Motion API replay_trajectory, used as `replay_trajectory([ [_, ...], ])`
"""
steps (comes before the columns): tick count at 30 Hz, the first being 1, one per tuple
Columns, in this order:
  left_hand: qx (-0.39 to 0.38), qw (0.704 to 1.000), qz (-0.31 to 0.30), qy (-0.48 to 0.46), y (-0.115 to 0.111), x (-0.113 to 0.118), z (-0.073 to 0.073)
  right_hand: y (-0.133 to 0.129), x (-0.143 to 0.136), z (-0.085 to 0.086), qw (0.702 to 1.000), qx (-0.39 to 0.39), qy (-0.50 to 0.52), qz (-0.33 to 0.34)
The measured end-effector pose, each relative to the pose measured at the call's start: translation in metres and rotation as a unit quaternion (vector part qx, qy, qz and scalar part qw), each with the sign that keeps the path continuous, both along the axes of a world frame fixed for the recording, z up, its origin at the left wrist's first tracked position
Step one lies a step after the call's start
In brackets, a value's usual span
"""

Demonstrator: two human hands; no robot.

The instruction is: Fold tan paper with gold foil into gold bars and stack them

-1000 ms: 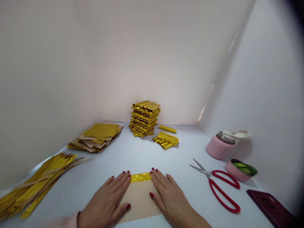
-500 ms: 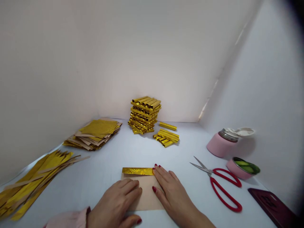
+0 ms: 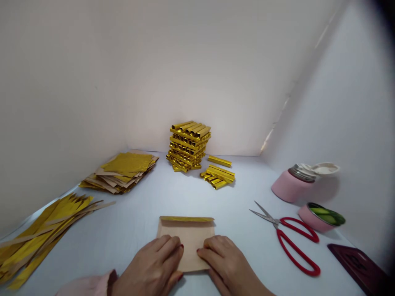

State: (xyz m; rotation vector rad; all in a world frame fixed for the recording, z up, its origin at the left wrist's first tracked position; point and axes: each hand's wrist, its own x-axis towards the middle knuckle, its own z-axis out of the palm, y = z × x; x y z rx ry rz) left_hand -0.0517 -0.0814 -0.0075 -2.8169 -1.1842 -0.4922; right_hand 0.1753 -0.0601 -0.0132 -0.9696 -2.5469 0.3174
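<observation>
A sheet of gold-backed paper (image 3: 190,246) lies in front of me, plain tan side up. Its far edge is folded over in a narrow gold strip that stands slightly raised. My left hand (image 3: 159,261) is curled over the sheet's left part, thumb at the near edge. On the near right corner, my right hand (image 3: 226,263) has its fingers bent and pinched at the paper. Parts of both hands' fingertips are hidden. Red-handled scissors (image 3: 276,223) lie blades apart to the right of my right hand.
Folded gold paper sticks (image 3: 188,146) form a tall stack at the back, with several more loose sticks (image 3: 217,176) beside it. At left are a pile of gold sheets (image 3: 128,162) and cut strips (image 3: 52,222). A pink jar (image 3: 291,187), pink bowl (image 3: 316,220) and dark red phone-like object (image 3: 354,263) stand right.
My right hand has drawn back from the folded strip to the near right part of the paper and curled its fingers. The folded strip now stands slightly up. The view has shifted slightly.
</observation>
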Motion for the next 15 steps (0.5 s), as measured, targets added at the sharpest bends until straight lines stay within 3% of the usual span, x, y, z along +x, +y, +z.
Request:
replay_trajectory([
  [3,-0.074,0.997,0.005,-0.003,0.001,0.002,0.003,0.0,0.0,-0.006,1.0,-0.003,0.021,-0.004],
  [6,-0.091,0.996,0.005,-0.019,0.002,0.002,-0.002,0.001,0.001,-0.008,0.998,-0.029,0.042,-0.022],
  [15,-0.148,0.967,0.05,-0.202,0.012,-0.018,-0.018,0.005,0.003,0.001,0.981,-0.12,0.122,-0.089],
])
